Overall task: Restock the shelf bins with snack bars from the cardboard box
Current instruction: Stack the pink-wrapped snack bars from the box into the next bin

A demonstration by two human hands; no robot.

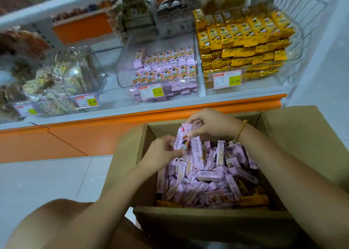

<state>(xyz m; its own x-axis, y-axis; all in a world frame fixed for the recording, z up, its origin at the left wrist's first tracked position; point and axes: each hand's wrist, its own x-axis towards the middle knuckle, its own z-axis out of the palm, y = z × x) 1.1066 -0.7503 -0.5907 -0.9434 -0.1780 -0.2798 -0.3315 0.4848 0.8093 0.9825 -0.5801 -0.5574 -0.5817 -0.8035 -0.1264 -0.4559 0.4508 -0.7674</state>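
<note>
An open cardboard box stands on the floor in front of me, full of loose pink-wrapped snack bars. Over its far left corner both hands hold a small upright bunch of pink bars. My left hand grips the bunch from the lower left. From above, my right hand, with a bead bracelet on the wrist, pinches the tops of the bars. Straight ahead on the shelf, the clear middle bin holds rows of pink and orange-pink bars and is partly filled.
A clear bin of yellow bars stands to the right of the middle bin, and bins of greenish snacks to the left. Price tags hang on the bin fronts. An orange shelf edge runs between box and bins. My knee is at lower left.
</note>
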